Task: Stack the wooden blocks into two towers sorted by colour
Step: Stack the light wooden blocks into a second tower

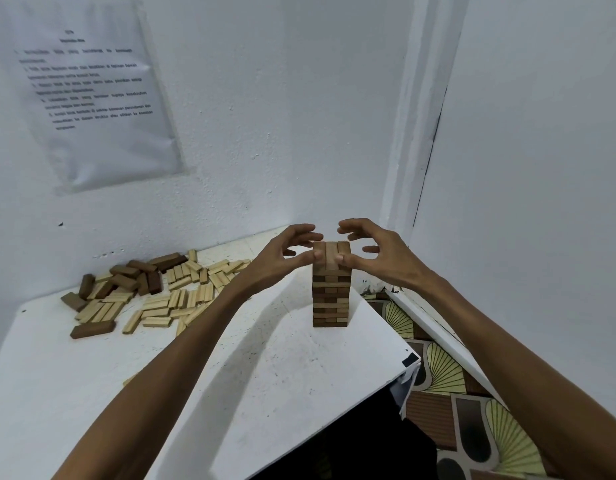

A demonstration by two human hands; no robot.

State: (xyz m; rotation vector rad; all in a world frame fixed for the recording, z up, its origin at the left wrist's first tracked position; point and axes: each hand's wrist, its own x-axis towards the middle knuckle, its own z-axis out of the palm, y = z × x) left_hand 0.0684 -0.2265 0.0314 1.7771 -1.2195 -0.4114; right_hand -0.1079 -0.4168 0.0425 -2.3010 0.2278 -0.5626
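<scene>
- Left hand (286, 252) and right hand (374, 252) flank the top of the dark tower (331, 292), which stands near the right edge of the white table (265, 368).
- Pale blocks (175, 303) and loose dark blocks (133, 275) lie heaped well to the left.
- A printed sheet (92, 95) hangs on the wall (text blurred).
- Neither hand grips: the fingers arch apart above the top layer and the thumb tips touch its front.

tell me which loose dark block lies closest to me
The dark block lying alone at the pile's near left corner; the other dark ones sit farther back.
</scene>
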